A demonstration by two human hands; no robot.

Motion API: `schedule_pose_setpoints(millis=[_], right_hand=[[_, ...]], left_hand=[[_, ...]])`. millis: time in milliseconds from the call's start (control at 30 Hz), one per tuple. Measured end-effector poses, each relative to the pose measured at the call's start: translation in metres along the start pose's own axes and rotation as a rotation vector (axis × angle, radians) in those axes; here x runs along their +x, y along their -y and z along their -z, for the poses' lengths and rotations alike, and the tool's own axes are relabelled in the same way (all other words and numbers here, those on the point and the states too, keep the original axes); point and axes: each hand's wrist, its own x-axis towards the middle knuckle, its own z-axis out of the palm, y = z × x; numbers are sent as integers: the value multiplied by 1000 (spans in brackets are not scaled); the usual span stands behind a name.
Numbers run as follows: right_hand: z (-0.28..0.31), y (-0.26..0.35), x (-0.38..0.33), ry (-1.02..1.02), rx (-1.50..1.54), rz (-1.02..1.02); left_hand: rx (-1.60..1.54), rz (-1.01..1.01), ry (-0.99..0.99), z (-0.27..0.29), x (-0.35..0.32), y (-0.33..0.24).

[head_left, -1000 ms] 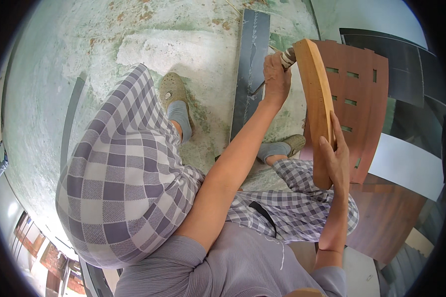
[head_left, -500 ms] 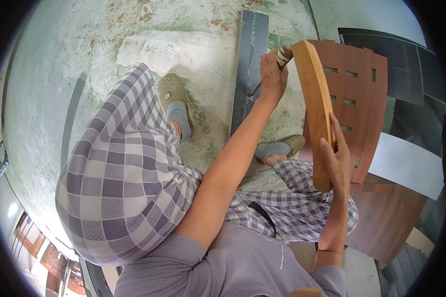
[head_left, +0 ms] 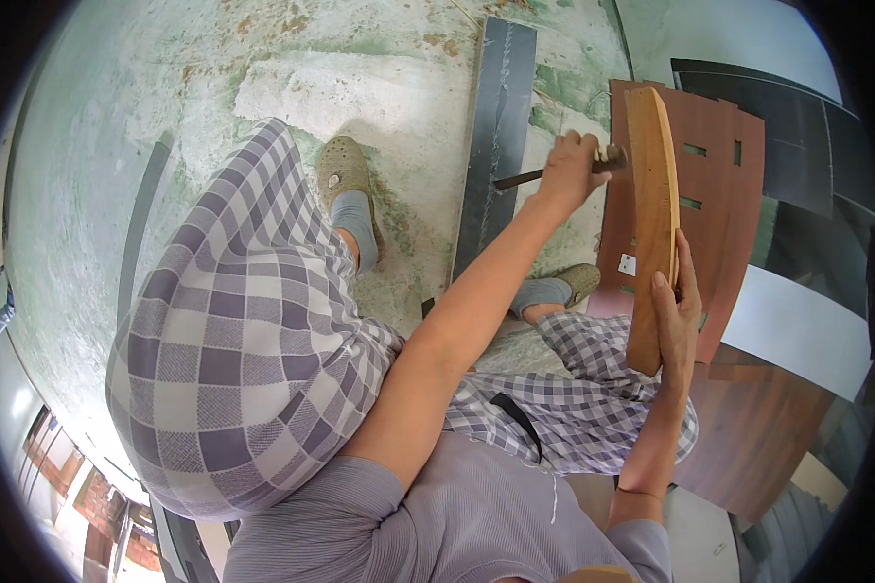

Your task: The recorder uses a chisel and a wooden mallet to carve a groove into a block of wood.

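My left hand [head_left: 568, 175] is closed around a slim dark bar-like tool [head_left: 522, 181]. One end points left over a long dark board; the pale-and-dark banded other end sits close to a curved wooden piece [head_left: 654, 214]. Whether that end touches the wood I cannot tell. The wooden piece is honey-coloured, thick and held nearly upright. Gripping it near its lower end is my right hand [head_left: 680, 316], thumb on the near face and fingers wrapped behind its right edge.
The long dark board [head_left: 496, 126] lies on the stained floor [head_left: 292, 87]. Behind the wood is a slotted reddish-brown panel [head_left: 729, 185] with a small white piece [head_left: 627, 263] on it. Black panels [head_left: 797, 146], a white sheet [head_left: 797, 316] and a brown board [head_left: 749, 428] lie at right.
The wooden piece has shifted right in my right hand. My left hand has moved right and slightly down, and its tool has swung to lie more level.
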Motion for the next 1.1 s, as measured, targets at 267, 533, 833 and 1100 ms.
schedule_pose_setpoints(millis=[267, 533, 833, 1100], right_hand=[[9, -12, 1, -65, 43, 0], [21, -10, 2, -165, 16, 32], [22, -14, 1, -174, -5, 1], [-7, -22, -3, -7, -235, -14]], left_hand=[[-92, -141, 91, -9, -12, 3], [-52, -163, 160, -14, -12, -11], [-31, -174, 114, -27, -24, -10], [44, -149, 132, -29, -25, -11]])
